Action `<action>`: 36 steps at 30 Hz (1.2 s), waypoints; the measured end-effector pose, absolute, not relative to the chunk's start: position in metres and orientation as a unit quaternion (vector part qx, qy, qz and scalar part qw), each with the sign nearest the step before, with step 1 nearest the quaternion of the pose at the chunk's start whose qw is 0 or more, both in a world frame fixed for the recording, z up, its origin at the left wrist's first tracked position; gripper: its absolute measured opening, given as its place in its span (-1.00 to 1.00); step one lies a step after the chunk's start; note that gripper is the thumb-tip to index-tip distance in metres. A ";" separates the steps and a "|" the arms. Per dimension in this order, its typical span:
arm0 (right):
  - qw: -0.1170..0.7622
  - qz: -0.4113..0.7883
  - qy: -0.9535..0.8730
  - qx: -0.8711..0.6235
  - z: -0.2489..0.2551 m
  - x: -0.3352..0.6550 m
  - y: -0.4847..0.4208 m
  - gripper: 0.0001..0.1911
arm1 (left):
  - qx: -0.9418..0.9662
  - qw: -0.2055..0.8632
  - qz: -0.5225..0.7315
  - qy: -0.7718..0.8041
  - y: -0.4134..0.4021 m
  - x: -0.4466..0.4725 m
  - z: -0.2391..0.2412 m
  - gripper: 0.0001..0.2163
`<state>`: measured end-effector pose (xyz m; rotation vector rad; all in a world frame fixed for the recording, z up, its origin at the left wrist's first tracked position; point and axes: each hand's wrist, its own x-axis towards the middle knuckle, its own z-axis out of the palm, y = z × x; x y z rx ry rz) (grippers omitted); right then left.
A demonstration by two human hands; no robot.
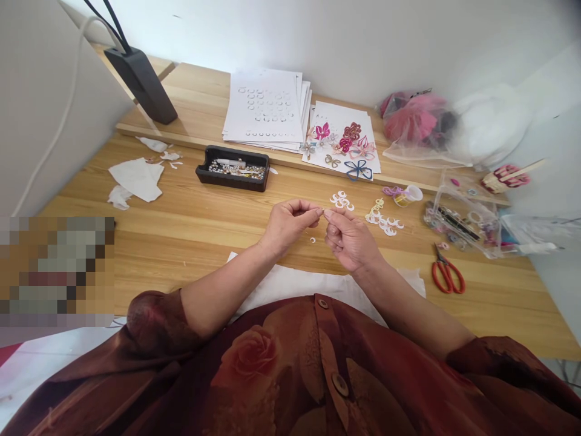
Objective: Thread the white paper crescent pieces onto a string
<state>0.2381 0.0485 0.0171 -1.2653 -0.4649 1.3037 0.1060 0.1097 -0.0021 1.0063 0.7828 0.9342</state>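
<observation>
Between the fingertips of the left hand and the right hand, the small piece is too tiny for telling its shape or material, and the fingers cover a part of it. A pixelated patch at the left edge hides what lies there on the wooden table. The small items in the black tray and the clear plastic box are too small to name one by one. The black cords run past the picture's top edge.
</observation>
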 end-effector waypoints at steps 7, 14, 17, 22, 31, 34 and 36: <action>0.579 0.580 -0.203 -0.535 0.017 0.239 0.048 -0.58 | 0.451 0.700 0.424 0.356 0.109 0.108 -0.001 -0.75; 0.575 0.592 -0.193 -0.530 0.018 0.239 0.048 -0.53 | 0.468 0.688 0.420 0.362 0.109 0.106 0.001 -0.77; 0.576 0.588 -0.201 -0.530 0.018 0.240 0.048 -0.55 | 0.463 0.691 0.420 0.362 0.109 0.106 0.001 -0.77; 0.584 0.553 -0.254 -0.537 0.018 0.239 0.046 -0.60 | 0.445 0.707 0.417 0.359 0.110 0.105 0.000 -0.73; 0.572 0.423 -0.390 -0.584 0.013 0.241 0.040 -0.77 | 0.434 0.713 0.419 0.357 0.110 0.106 -0.003 -0.73; 0.539 0.329 -0.474 -0.614 0.014 0.243 0.037 -0.87 | 0.459 0.695 0.422 0.357 0.111 0.107 -0.005 -0.76; 0.507 0.250 -0.537 -0.626 0.016 0.245 0.035 -0.92 | 0.485 0.674 0.429 0.355 0.112 0.107 -0.007 -0.78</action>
